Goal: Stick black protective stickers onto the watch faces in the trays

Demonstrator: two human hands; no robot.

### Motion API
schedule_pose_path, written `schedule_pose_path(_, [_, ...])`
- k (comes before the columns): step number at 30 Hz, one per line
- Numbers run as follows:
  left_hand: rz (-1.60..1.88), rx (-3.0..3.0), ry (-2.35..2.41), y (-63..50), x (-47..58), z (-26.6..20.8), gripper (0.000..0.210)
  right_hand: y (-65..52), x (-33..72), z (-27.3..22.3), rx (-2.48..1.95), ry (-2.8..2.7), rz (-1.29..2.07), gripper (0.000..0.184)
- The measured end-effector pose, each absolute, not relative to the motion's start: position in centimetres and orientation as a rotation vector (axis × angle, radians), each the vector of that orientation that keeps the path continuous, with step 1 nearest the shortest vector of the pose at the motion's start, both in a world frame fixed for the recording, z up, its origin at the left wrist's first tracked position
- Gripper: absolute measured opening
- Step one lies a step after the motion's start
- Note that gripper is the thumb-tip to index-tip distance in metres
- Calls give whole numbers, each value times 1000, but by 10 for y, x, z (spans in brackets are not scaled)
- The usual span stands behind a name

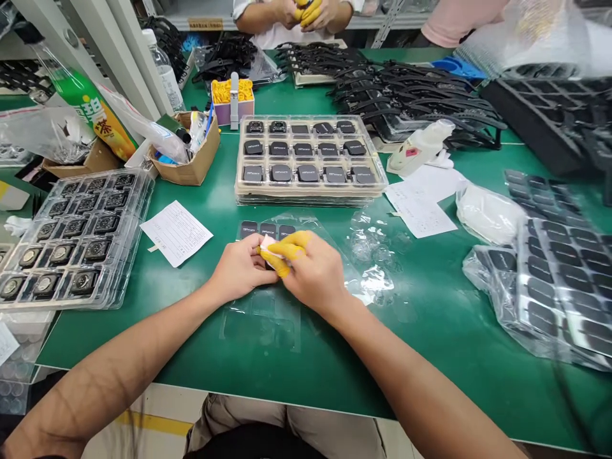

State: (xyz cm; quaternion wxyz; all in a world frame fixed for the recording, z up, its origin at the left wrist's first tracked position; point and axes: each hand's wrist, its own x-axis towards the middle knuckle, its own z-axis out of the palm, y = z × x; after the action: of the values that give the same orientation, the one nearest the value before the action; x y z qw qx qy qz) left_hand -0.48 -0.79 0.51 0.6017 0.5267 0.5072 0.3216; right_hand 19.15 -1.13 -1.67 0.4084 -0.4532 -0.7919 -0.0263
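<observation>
My left hand grips a small dark watch case, mostly hidden by fingers. Yellow finger cots cover fingertips of my right hand, which pinches a small white wipe against the case. Under and behind both hands lies a clear sheet of black stickers, partly peeled at the near end. Just beyond them stands a stack of clear trays, the top one holding rows of black watch cases.
At left, another tray stack holds watch cases. Behind it are a cardboard box and a box of yellow finger cots. A white bottle, papers and sticker sheets lie right. A co-worker's gloved hands work opposite.
</observation>
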Motion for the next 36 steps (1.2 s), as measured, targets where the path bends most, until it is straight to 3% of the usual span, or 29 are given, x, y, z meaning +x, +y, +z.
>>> schedule_pose_path(5, [768, 1195, 1170, -9, -4, 4, 55, -14, 189, -16, -1295, -1951, -172, 22])
schedule_pose_path(9, [751, 1236, 1173, -8, -5, 4, 46, -12, 188, -18, -1265, -1993, -74, 21])
schedule_pose_path(16, [757, 1198, 1181, -10, -5, 4, 58, 1, 238, -19, -1830, -1900, -224, 25])
schedule_pose_path(19, [801, 1166, 1177, -12, -3, 6, 61, 8, 219, -24, -1679, -1899, -36, 28])
schedule_pose_path(26, [830, 1173, 1140, -15, -1, 8, 62, 17, 187, -32, -1674, -1798, 411, 13])
schedule_pose_path(32, [1101, 1277, 1055, -1, -16, 17, 66, 14, 195, -26, -1431, -1435, 787, 43])
schedule_pose_path(36, [1306, 1539, 1284, 21, -37, 22, 56, 7, 190, -25, -1348, -1380, 880, 42])
